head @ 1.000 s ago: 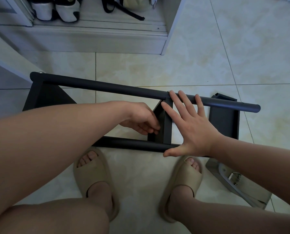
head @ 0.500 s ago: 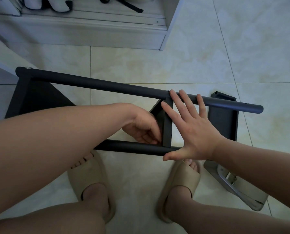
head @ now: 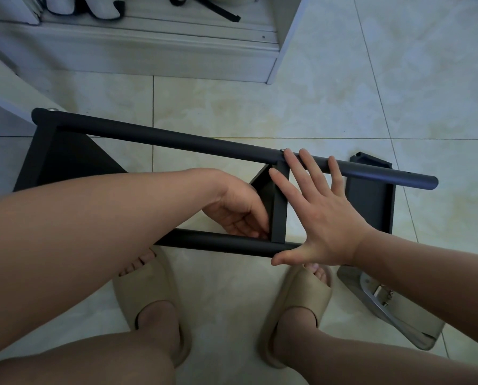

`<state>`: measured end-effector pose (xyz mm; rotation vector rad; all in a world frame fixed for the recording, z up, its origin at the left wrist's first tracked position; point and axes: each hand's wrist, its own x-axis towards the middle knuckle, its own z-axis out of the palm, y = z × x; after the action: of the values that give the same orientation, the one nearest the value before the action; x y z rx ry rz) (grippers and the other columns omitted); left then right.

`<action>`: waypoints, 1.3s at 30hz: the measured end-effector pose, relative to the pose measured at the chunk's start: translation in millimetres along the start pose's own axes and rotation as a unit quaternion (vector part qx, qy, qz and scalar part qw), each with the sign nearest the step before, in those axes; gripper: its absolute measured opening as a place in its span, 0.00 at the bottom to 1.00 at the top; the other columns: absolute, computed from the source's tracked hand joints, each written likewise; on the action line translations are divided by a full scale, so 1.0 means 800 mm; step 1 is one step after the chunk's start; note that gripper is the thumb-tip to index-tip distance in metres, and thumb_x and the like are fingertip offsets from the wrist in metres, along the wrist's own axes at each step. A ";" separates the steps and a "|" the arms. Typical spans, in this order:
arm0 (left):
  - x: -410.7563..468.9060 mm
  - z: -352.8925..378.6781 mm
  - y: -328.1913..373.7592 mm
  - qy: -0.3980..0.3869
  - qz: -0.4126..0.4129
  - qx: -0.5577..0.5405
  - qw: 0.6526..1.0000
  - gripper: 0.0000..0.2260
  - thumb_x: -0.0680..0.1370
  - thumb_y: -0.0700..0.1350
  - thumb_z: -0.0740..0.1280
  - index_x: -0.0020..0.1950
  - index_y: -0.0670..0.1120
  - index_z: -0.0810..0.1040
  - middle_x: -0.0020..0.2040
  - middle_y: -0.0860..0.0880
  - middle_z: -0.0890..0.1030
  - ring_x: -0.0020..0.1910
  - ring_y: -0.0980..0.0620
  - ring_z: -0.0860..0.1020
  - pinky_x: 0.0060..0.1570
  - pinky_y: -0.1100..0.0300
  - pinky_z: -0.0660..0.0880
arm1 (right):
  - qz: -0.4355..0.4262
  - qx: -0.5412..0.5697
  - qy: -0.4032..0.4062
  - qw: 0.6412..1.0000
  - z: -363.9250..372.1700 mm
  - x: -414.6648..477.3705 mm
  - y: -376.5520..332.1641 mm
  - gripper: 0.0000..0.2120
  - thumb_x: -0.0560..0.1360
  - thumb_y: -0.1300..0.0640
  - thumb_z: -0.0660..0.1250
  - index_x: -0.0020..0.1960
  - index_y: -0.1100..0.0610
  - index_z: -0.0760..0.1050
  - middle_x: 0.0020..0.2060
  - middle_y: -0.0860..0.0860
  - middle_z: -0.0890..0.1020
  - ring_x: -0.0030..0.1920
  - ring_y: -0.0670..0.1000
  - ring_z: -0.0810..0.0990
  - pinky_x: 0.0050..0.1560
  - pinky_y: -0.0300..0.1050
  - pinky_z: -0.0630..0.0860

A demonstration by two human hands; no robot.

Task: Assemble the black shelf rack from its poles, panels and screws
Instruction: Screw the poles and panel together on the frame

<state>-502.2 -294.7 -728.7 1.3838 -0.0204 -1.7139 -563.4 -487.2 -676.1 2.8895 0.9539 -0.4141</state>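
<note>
Pale tiled floor [head: 260, 107] is seen from above, and the black rack [head: 65, 162] is laid on its side across it, just ahead of two feet in beige slippers [head: 154, 295]. Two long poles are run left to right: the upper pole [head: 176, 138] farther off, the lower pole [head: 218, 243] close to the toes. Between them a middle panel [head: 280, 212] is stood on edge, and a small screw [head: 282, 150] is spotted at its top joint. The right hand [head: 324, 218] is spread flat, fingers straight, fingertips [head: 289, 157] laid on the upper pole beside that screw, thumb stretched down to the lower pole's end. The left hand [head: 235, 212] is tucked in on the panel's other side, fingers curled at its bottom corner against the lower pole; whether anything is pinched there cannot be told. Another panel [head: 371, 201] is seen right of the spread hand, under the upper pole. A white cabinet [head: 149, 51] is set beyond, and a grey metal-framed object [head: 385, 301] is lying on the tiles by the right forearm.
</note>
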 end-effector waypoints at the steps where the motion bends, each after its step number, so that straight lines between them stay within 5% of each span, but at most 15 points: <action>1: 0.000 0.001 0.000 0.001 0.003 0.001 1.000 0.12 0.77 0.36 0.68 0.38 0.47 0.86 0.39 0.49 0.85 0.34 0.57 0.81 0.39 0.64 0.79 | 0.000 0.001 0.001 1.000 0.000 0.000 0.000 0.62 0.63 0.13 0.48 0.83 0.55 0.47 0.82 0.59 0.45 0.82 0.63 0.42 0.76 0.73 0.40; 12: -0.002 0.001 0.004 -0.002 -0.001 0.017 1.000 0.06 0.78 0.35 0.67 0.49 0.43 0.83 0.41 0.48 0.84 0.36 0.55 0.81 0.45 0.61 0.79 | 0.001 0.003 -0.001 1.000 0.001 0.000 0.000 0.63 0.62 0.13 0.51 0.83 0.54 0.46 0.82 0.59 0.44 0.82 0.62 0.41 0.76 0.74 0.40; 23: -0.001 -0.001 0.008 -0.002 -0.008 0.062 0.998 0.04 0.78 0.37 0.69 0.49 0.44 0.83 0.38 0.50 0.83 0.36 0.55 0.78 0.46 0.61 0.76 | 0.000 0.007 0.006 1.000 0.003 0.000 0.000 0.63 0.63 0.13 0.51 0.83 0.54 0.46 0.82 0.59 0.45 0.82 0.62 0.42 0.75 0.74 0.41; 30: 0.001 -0.004 0.012 0.002 -0.012 0.117 0.993 0.06 0.77 0.41 0.70 0.53 0.48 0.84 0.49 0.51 0.86 0.50 0.53 0.82 0.62 0.52 0.74 | 0.000 0.006 0.009 1.000 0.004 0.001 0.001 0.62 0.63 0.13 0.50 0.83 0.54 0.46 0.82 0.59 0.45 0.82 0.63 0.42 0.75 0.75 0.42; 39: 0.003 -0.009 0.018 -0.008 -0.012 0.150 0.989 0.12 0.76 0.40 0.72 0.60 0.46 0.82 0.56 0.50 0.85 0.54 0.55 0.83 0.65 0.51 0.72 | 0.001 0.008 0.005 1.000 0.003 0.001 0.001 0.63 0.63 0.13 0.51 0.83 0.54 0.46 0.82 0.58 0.45 0.82 0.62 0.42 0.76 0.75 0.41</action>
<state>-487.3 -301.4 -725.6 1.5924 -0.2835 -1.7948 -563.0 -487.5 -678.7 2.9090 0.9540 -0.4078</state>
